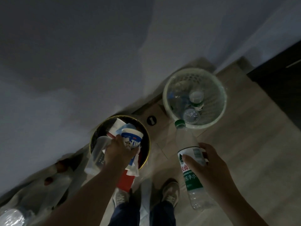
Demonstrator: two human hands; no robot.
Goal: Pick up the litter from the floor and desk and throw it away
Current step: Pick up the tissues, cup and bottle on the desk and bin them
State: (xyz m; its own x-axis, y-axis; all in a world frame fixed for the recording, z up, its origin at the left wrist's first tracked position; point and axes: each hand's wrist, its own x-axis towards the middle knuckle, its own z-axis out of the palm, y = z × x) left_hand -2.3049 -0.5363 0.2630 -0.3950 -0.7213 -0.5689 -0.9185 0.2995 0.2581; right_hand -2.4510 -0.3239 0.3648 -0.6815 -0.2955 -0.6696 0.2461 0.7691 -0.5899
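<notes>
My left hand point(118, 151) grips a bunch of litter over the dark, gold-rimmed bin point(147, 141): a blue and white paper cup point(132, 138), a clear plastic cup point(96, 154) and crumpled white tissue point(134, 167). A red wrapper point(124, 181) hangs below the hand. My right hand point(206, 163) holds a clear water bottle point(189, 162) with a green cap and green label, its cap pointing at the pale mesh basket point(224, 101). That basket contains empty plastic bottles point(196, 99).
Both bins stand on the wooden floor against a white wall. A flat cardboard piece point(154, 115) lies between them. Plastic bags with contents point(37, 190) lie at the lower left. Dark furniture point(280, 79) stands at the right. My two shoes point(170, 191) are below.
</notes>
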